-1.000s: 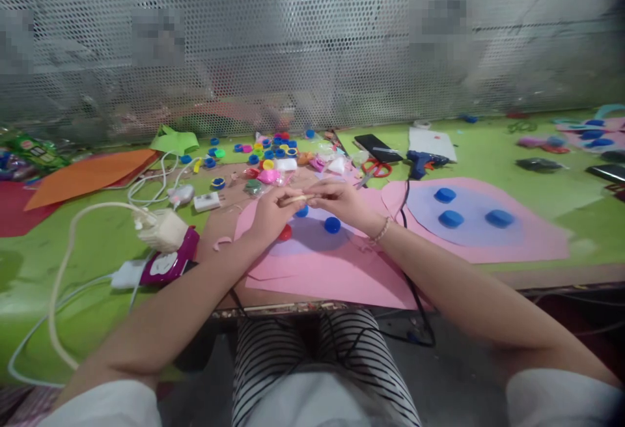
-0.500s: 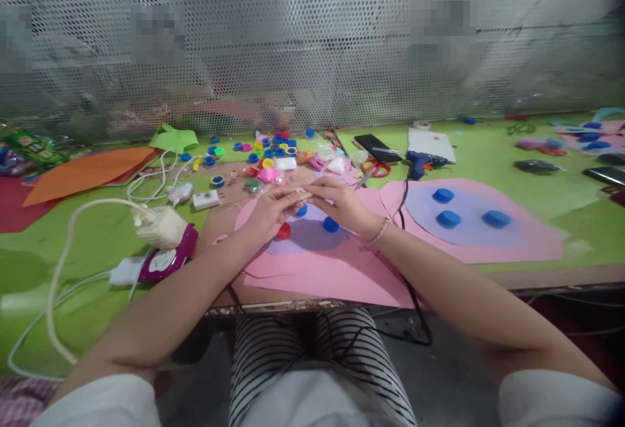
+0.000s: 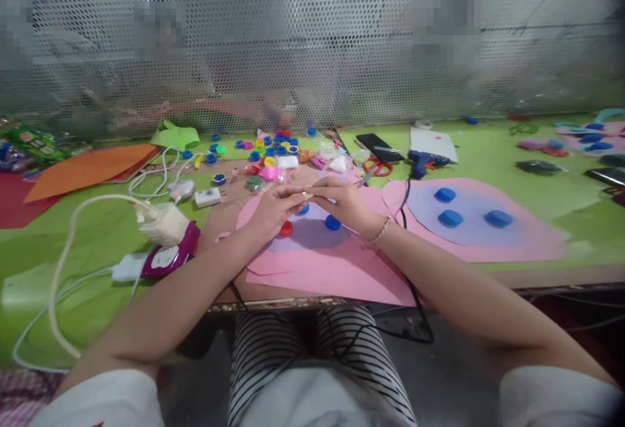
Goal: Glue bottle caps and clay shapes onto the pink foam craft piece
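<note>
My left hand and my right hand meet above a pink paper sheet, fingertips pinched together around something small and pale that I cannot make out. Under them, a purple paper piece lies on the pink sheet. A red bottle cap sits by my left hand, and a blue bottle cap below my right. Another blue cap shows partly beneath the fingers.
On the right, a second pink sheet bears a purple oval with blue caps. Behind are a glue gun, red-handled scissors, a phone and several loose caps. A purple power strip with cables lies left.
My fingers have shifted slightly against each other, still pinched together over the paper. The whole view has moved a little; the things on the table stay in place.
</note>
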Motion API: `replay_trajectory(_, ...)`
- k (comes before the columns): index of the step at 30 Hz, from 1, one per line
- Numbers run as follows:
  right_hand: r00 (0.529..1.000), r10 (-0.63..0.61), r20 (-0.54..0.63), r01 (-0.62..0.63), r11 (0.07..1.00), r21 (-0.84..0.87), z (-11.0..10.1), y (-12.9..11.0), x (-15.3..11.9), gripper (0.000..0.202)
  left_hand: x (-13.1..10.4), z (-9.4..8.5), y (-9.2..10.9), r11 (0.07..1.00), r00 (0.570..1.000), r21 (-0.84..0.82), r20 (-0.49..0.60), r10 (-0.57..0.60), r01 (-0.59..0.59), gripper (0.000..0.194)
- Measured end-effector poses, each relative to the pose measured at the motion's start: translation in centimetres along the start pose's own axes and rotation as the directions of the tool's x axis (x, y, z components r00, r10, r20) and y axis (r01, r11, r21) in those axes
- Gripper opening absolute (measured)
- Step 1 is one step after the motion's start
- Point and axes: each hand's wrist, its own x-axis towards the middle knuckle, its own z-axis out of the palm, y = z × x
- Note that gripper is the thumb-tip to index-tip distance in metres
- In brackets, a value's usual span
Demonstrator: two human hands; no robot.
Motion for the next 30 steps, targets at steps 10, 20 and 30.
replay_trajectory(10,0.999,-0.027,0.038,0.025,0.999,0.038,0.1,0.1,0.1,0.028,0.3,-0.4,-0.6,0.996,0.999,0.074,0.000,0.041,-0.041,0.019)
replay_trajectory(20,0.958,0.286,0.032,-0.287,0.935,0.207,-0.3,-0.7,0.5,0.019,-0.8,0.1,0.1,0.891,0.950,0.332,0.065,0.306,-0.309,0.016)
replay_trajectory(30,0.950,0.311,-0.010,-0.301,0.929,0.216,-0.9,-1.8,0.8,0.013,-0.5,-0.6,-0.3,0.699,0.886,0.573,0.113,0.449,-0.428,0.018)
